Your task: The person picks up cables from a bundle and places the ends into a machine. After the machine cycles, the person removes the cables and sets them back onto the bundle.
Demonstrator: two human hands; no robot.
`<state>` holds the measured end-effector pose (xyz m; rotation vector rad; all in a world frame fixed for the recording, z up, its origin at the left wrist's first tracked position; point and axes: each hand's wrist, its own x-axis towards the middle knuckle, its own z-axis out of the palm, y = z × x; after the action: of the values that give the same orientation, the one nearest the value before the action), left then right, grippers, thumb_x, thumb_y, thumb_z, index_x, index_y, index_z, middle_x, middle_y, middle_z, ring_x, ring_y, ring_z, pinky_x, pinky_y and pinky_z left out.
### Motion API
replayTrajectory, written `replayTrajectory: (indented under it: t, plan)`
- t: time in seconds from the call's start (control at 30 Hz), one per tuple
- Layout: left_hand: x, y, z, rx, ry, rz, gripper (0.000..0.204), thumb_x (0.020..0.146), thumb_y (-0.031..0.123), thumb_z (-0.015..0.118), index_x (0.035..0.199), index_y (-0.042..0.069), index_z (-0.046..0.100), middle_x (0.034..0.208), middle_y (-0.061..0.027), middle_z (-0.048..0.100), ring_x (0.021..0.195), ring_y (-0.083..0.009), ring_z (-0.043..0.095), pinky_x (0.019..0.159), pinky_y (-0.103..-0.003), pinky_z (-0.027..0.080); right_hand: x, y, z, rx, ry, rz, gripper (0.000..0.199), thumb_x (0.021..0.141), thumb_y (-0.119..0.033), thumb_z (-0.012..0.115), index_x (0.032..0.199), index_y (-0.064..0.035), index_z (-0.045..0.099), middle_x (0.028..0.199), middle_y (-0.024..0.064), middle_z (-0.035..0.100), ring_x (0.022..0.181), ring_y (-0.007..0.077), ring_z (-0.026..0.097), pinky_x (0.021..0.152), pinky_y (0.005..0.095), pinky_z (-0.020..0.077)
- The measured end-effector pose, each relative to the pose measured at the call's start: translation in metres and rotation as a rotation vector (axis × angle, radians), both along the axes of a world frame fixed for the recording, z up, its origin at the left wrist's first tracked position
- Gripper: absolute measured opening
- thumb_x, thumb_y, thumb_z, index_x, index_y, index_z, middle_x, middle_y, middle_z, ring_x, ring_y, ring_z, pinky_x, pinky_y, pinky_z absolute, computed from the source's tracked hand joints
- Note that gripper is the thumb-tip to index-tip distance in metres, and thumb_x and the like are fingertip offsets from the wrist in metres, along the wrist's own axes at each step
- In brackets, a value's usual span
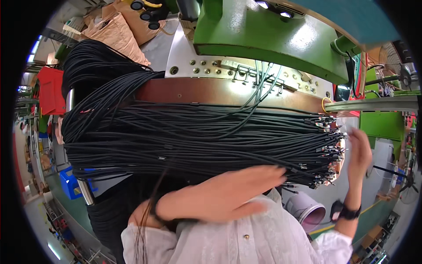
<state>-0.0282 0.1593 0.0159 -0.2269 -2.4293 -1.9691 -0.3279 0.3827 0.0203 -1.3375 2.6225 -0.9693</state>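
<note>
Left hand (228, 191) lies flat, fingers (268, 172) pressed together, on the near edge of the thick bundle of thin black cables (198, 138) draped across the brown bench. Right hand (359, 154) (blurred) hovers, fingers loosely open, just beside the metal-tipped cable ends (327, 149).

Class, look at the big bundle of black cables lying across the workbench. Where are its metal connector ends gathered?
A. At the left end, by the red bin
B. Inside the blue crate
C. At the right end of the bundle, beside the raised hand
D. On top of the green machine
C: the connector ends cluster at the right end of the black cable bundle, close beside the raised right hand.
</note>
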Motion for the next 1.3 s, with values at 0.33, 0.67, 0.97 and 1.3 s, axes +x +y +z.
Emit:
replayTrajectory:
  t: [0.33, 0.67, 0.97, 1.3]
  plan:
    - [-0.045, -0.047, -0.031, -1.178, -0.223, 0.551, 0.063, 0.087, 0.046, 0.061, 0.126, -0.002, 0.051, 0.13, -0.0191, 0.053, 0.124, -0.0346, 0.047, 0.1, -0.046, 0.039, 0.004, -0.188, -0.066, 0.101, 0.605, 0.751, 0.043, 0.085, -0.019, 0.061, 0.127, -0.0109, 0.059, 0.126, 0.011, 0.062, 0.108, 0.0259, 0.062, 0.093, 0.0362, 0.049]
    - [-0.04, -0.092, -0.02, -0.652, -0.32, 0.411, 0.023, 0.09, 0.02, 0.062, 0.096, -0.001, 0.067, 0.09, -0.0172, 0.068, 0.084, -0.0359, 0.065, 0.076, -0.04, 0.05, 0.008, -0.032, 0.103, 0.679, 0.633, 0.186, 0.032, 0.071, -0.003, 0.07, 0.103, -0.0043, 0.067, 0.09, 0.0077, 0.064, 0.086, 0.0292, 0.062, 0.076, 0.0402, 0.0487]
    - [-0.041, -0.095, 0.013, -0.457, -0.408, 0.306, 0.03, 0.089, 0.028, 0.064, 0.086, -0.002, 0.062, 0.077, -0.0182, 0.062, 0.075, -0.0378, 0.06, 0.069, -0.042, 0.047, 0.011, -0.157, 0.003, 0.41, 0.499, 0.593, 0.032, 0.086, -0.012, 0.06, 0.117, -0.0059, 0.061, 0.093, 0.0109, 0.064, 0.084, 0.0276, 0.066, 0.07, 0.0379, 0.0544]
    - [-0.149, -0.02, 0.006, -0.485, -0.342, -0.174, 0.031, 0.091, 0.026, 0.058, 0.086, -0.004, 0.064, 0.081, -0.0247, 0.064, 0.086, -0.0432, 0.062, 0.081, -0.049, 0.048, -0.027, -0.181, -0.056, 0.258, 0.012, 0.756, 0.033, 0.092, -0.03, 0.056, 0.117, -0.0112, 0.065, 0.102, 0.0143, 0.069, 0.093, 0.0318, 0.065, 0.082, 0.0378, 0.0507]
